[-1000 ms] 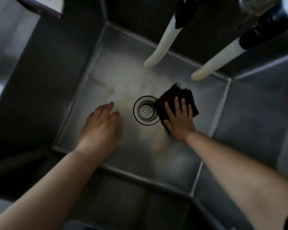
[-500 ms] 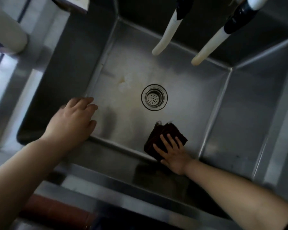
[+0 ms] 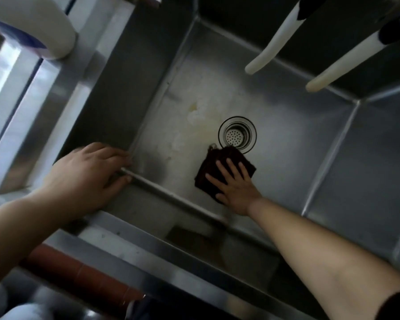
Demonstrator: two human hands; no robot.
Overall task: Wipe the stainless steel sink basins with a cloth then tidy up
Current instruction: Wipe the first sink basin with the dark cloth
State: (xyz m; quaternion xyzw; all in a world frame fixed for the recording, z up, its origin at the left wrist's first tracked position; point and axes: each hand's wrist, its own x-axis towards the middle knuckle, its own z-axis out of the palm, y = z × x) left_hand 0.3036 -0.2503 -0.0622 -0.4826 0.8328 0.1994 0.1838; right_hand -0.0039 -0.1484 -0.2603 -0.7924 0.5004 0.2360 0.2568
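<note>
A deep stainless steel sink basin (image 3: 298, 144) fills the head view, with a round drain strainer (image 3: 237, 132) in its floor. A dark brown folded cloth (image 3: 217, 165) lies on the floor just in front of the drain. My right hand (image 3: 236, 188) presses flat on the cloth, fingers straight and spread. My left hand (image 3: 88, 176) hovers near the basin's near left corner with its fingers loosely bent and nothing in it. A pale yellowish stain (image 3: 194, 114) marks the floor left of the drain.
Two white tap spouts (image 3: 270, 42) (image 3: 340, 63) hang over the back of the basin. A white cylindrical container (image 3: 32, 26) stands on the steel ledge at the upper left. The basin's front rim (image 3: 148, 252) runs across below my arms, with a reddish-brown floor strip (image 3: 79, 273) beyond it.
My right hand has slid the cloth from the near wall back toward the drain. My left hand has stayed near the near left corner, off the floor it touched one second ago.
</note>
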